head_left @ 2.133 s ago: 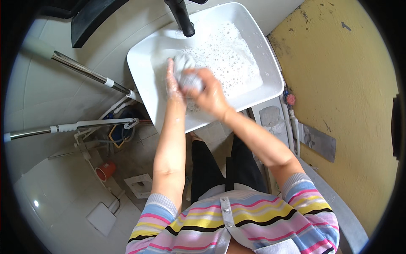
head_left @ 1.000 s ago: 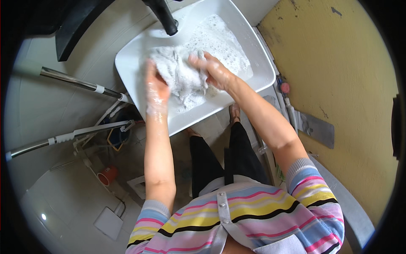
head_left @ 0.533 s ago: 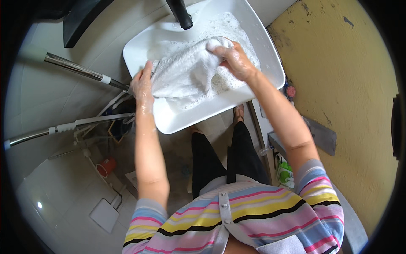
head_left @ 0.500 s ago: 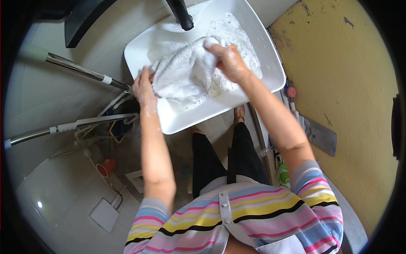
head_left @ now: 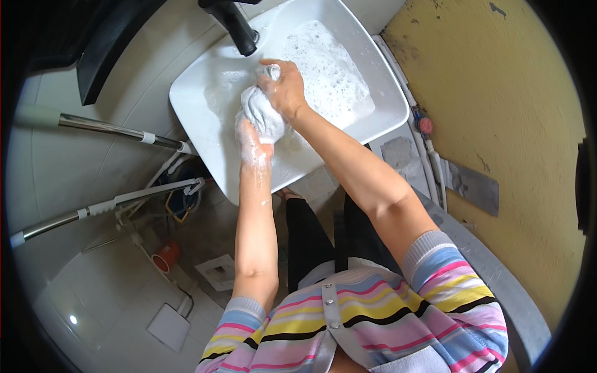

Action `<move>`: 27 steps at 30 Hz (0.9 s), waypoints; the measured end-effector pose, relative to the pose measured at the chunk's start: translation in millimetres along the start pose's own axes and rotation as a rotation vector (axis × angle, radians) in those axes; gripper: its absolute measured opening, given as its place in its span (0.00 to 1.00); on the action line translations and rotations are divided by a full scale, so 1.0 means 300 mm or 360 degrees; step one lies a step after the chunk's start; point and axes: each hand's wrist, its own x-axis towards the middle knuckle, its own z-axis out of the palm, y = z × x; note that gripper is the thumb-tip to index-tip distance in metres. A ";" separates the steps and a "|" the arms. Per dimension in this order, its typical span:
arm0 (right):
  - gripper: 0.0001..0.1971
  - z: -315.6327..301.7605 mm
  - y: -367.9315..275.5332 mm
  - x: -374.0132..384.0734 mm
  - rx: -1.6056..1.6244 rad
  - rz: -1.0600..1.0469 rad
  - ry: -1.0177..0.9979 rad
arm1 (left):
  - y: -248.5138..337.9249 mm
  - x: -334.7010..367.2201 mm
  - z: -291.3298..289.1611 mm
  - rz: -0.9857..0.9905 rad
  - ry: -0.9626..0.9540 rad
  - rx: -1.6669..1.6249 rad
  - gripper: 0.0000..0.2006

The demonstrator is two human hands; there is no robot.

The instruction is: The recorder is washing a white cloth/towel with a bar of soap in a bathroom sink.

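Seen from the head camera, a person's left hand point(head_left: 255, 148) holds the near end of a soapy white cloth point(head_left: 263, 115) bunched over the left part of a white sink point(head_left: 190, 94), its fingers partly hidden. The right hand's point(head_left: 286, 92) fingers curl around the far end, near a black faucet point(head_left: 241, 34); suds point(head_left: 328, 76) lie to the right.

Cloth point(head_left: 264, 115) over left part of sink point(head_left: 186, 102), between left grip point(head_left: 254, 145) and right grip point(head_left: 288, 88). Faucet point(head_left: 238, 30) at sink's far edge, beyond cloth. Suds point(head_left: 329, 68) in sink, right of cloth. Two poles point(head_left: 112, 127) left of sink. Bucket point(head_left: 166, 256) left of legs point(head_left: 308, 239). Wall point(head_left: 497, 93) to right of sink.
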 end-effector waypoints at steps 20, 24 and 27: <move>0.17 0.028 -0.033 -0.178 0.0035 -0.0202 -0.0149 | 0.011 -0.070 -0.011 0.0043 0.0133 0.0176 0.28; 0.09 -0.048 0.084 0.042 0.0390 0.0413 -0.0330 | 0.072 -0.106 0.073 -0.0064 -0.0128 0.0467 0.28; 0.14 -0.149 0.020 0.049 0.0832 0.0990 -0.0228 | 0.197 -0.162 0.094 0.0306 -0.0011 0.0579 0.25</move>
